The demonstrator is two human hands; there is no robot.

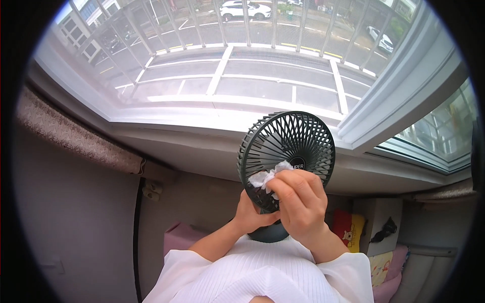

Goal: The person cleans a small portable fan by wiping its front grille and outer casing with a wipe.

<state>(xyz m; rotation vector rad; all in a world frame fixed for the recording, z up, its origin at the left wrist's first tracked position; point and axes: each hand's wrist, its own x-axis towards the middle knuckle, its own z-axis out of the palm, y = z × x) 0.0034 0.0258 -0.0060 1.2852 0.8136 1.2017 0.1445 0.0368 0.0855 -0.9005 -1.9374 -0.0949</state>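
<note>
A small dark green fan (313,136) with a round slatted grille is held up in front of my chest, its face tilted toward me. My left hand (251,213) wraps round the neck of the fan below the grille, above its rounded base. In my right hand (301,202) a crumpled white tissue (268,178) is pinched between thumb and fingers. The tissue lies against the lower left part of the grille, near the hub. Parts of the lower grille are hidden behind my right hand.
Beyond the fan is a window with a white sill (192,121) and outer bars. A rolled curtain (76,129) hangs at left. At right stand a white box (376,217), a red and yellow cushion (352,230) and a grey padded seat (429,272). A pink object (181,236) sits below.
</note>
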